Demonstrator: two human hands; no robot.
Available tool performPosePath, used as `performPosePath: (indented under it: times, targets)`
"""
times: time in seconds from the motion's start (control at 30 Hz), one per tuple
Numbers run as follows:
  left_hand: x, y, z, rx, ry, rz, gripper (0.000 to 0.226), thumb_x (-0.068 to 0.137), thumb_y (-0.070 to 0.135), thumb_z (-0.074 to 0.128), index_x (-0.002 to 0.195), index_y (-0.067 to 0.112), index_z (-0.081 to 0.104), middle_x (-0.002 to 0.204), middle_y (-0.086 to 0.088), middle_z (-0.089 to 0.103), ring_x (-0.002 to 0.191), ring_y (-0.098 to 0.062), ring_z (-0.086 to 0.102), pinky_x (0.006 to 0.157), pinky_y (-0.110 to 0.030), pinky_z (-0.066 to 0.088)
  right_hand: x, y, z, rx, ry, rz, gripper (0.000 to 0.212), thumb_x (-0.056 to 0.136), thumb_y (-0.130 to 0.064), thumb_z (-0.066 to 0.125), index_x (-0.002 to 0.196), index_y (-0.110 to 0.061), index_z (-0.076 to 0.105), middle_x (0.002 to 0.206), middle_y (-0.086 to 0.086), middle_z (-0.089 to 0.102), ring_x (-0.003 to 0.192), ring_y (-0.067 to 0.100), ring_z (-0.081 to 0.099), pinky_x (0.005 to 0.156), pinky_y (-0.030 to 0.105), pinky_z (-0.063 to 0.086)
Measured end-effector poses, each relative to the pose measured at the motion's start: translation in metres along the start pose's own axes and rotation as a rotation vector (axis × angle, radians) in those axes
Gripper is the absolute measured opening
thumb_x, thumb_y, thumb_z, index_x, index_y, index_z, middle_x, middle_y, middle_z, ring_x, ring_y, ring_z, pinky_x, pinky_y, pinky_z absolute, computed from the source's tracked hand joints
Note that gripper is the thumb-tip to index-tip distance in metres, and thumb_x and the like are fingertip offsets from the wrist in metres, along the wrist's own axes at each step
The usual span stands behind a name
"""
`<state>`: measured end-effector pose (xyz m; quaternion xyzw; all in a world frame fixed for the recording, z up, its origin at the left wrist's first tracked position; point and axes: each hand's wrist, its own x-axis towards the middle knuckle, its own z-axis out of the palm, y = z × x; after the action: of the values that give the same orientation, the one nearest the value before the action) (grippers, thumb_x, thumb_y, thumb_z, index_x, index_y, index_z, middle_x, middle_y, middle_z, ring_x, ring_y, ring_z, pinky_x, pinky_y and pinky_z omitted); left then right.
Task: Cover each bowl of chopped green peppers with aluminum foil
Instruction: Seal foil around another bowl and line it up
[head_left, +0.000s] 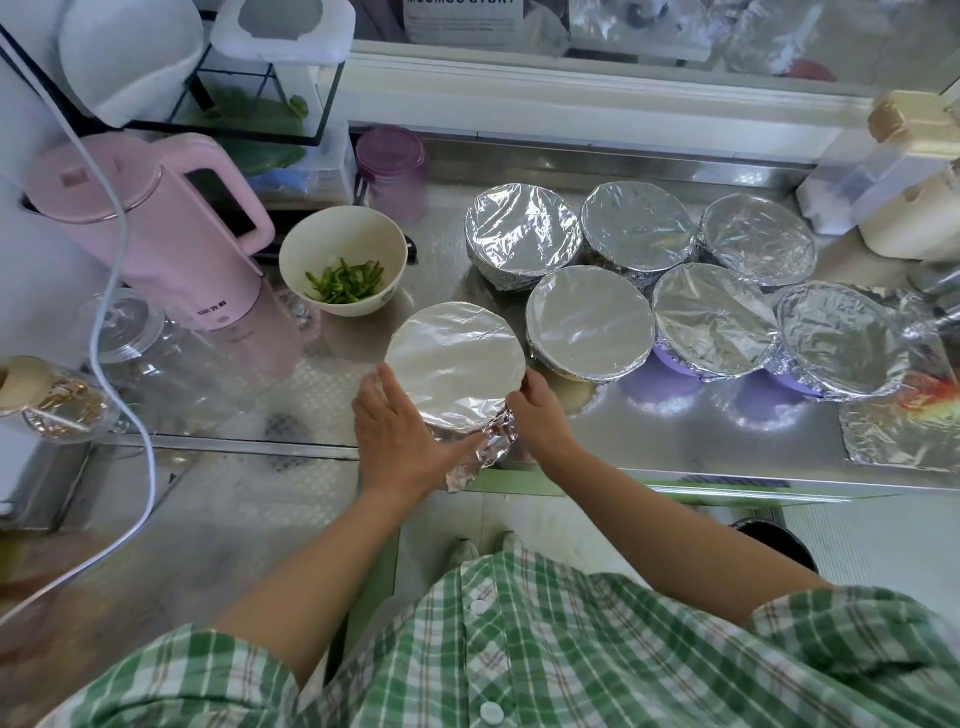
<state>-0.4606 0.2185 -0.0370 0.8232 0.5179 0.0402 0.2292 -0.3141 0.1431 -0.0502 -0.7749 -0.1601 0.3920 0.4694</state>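
A pink plastic electric kettle (156, 228) stands at the left of the shiny steel counter (675, 431), with a white cable (111, 291) hanging in front of it. Just right of the kettle sits an uncovered cream ceramic bowl (343, 239) with chopped green pepper strips (345, 280) in its bottom. Nearer the counter's front edge is a round bowl capped with smooth silver aluminum foil (454, 358), held between both hands. The left hand (400, 431) is spread against its left and near side, fingers fairly straight, thumb lying along the crumpled foil skirt (488, 447) below the rim. The right hand (540, 415) has its fingers curled in, pinching that skirt at the bowl's right side. Farther right, 6 more foil-wrapped bowls (589, 322) stand close together in 2 rows of 3. A loose crinkled foil sheet (898, 436) lies at the far right.
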Motion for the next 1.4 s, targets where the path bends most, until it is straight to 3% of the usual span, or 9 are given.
performPosePath:
  times: [0.17,0.23,0.37,0.5,0.67,0.9,1.1,1.27,1.4]
  targets:
    - [0.018,0.003,-0.006,0.046,-0.061,0.166,0.153,0.045,0.099,0.047,0.156,0.009,-0.010,0.158,-0.029,-0.019,0.149,-0.040,-0.016,0.123,-0.051,0.002,0.001,-0.005,-0.009,0.048,-0.077,0.030,0.049,0.092,-0.003,0.045,0.140,-0.007,0.035,0.123,0.004,0.060,0.106,0.020,0.058,0.094,0.038,0.048]
    - [0.023,0.009,-0.008,0.086,-0.108,0.159,0.151,0.049,0.093,0.059,0.155,0.015,-0.015,0.158,-0.029,-0.020,0.149,-0.043,-0.013,0.122,-0.053,0.007,-0.002,0.002,-0.012,0.029,-0.131,0.031,0.051,0.092,0.001,0.048,0.140,-0.003,0.030,0.130,0.008,0.056,0.114,0.020,0.055,0.096,0.033,0.047]
    - [0.026,0.011,-0.008,0.148,-0.105,0.130,0.148,0.053,0.088,0.066,0.155,0.018,-0.016,0.159,-0.028,-0.012,0.147,-0.046,0.000,0.119,-0.052,0.014,-0.001,0.015,-0.006,-0.197,-0.122,0.001,0.061,0.082,-0.002,0.065,0.136,-0.006,0.037,0.126,0.011,0.061,0.112,0.026,0.059,0.098,0.044,0.049]
    - [0.023,0.011,-0.005,0.164,-0.074,0.118,0.147,0.054,0.087,0.066,0.156,0.015,-0.011,0.158,-0.029,-0.004,0.145,-0.046,0.005,0.118,-0.052,0.015,0.004,0.012,-0.006,-0.211,0.026,0.020,0.042,0.081,-0.004,0.071,0.122,-0.005,0.059,0.107,0.008,0.071,0.097,0.021,0.068,0.090,0.035,0.054]
    - [0.014,0.016,0.001,0.146,-0.063,0.066,0.144,0.055,0.088,0.064,0.156,0.012,-0.006,0.156,-0.029,-0.003,0.142,-0.046,0.006,0.117,-0.051,0.016,0.005,0.013,-0.010,-0.203,0.101,0.032,0.021,0.078,-0.002,0.067,0.097,-0.009,0.073,0.085,0.006,0.075,0.080,0.019,0.071,0.080,0.039,0.059]
    - [0.006,0.012,0.004,0.074,-0.045,0.031,0.148,0.048,0.095,0.053,0.156,0.011,-0.002,0.154,-0.028,0.002,0.140,-0.045,0.010,0.115,-0.053,0.022,0.003,0.014,-0.011,-0.170,0.182,0.035,0.012,0.081,-0.012,0.070,0.073,-0.021,0.069,0.064,-0.003,0.067,0.063,0.022,0.065,0.069,0.040,0.059]
    - [0.005,0.016,0.007,0.052,-0.027,-0.003,0.151,0.046,0.097,0.049,0.156,0.007,-0.002,0.154,-0.028,0.004,0.137,-0.044,0.012,0.116,-0.052,0.020,0.001,0.015,-0.008,-0.179,0.199,0.038,0.010,0.082,-0.011,0.069,0.085,-0.015,0.078,0.070,-0.001,0.072,0.067,0.018,0.068,0.069,0.035,0.059]
    - [0.005,0.017,0.010,0.038,-0.010,-0.010,0.150,0.050,0.092,0.062,0.155,0.007,-0.002,0.153,-0.028,0.004,0.136,-0.045,0.012,0.116,-0.052,0.020,-0.009,0.014,-0.006,-0.079,0.148,0.041,0.022,0.079,-0.011,0.058,0.084,-0.016,0.079,0.061,-0.004,0.067,0.058,0.012,0.056,0.060,0.024,0.049]
    - [0.003,0.020,0.012,0.015,-0.011,-0.047,0.151,0.048,0.096,0.055,0.155,0.006,-0.002,0.154,-0.027,0.002,0.137,-0.044,0.011,0.116,-0.052,0.020,-0.018,0.010,0.000,0.128,0.100,0.129,0.025,0.082,-0.021,0.057,0.061,-0.010,0.057,0.058,0.006,0.044,0.061,0.019,0.041,0.060,0.033,0.036]
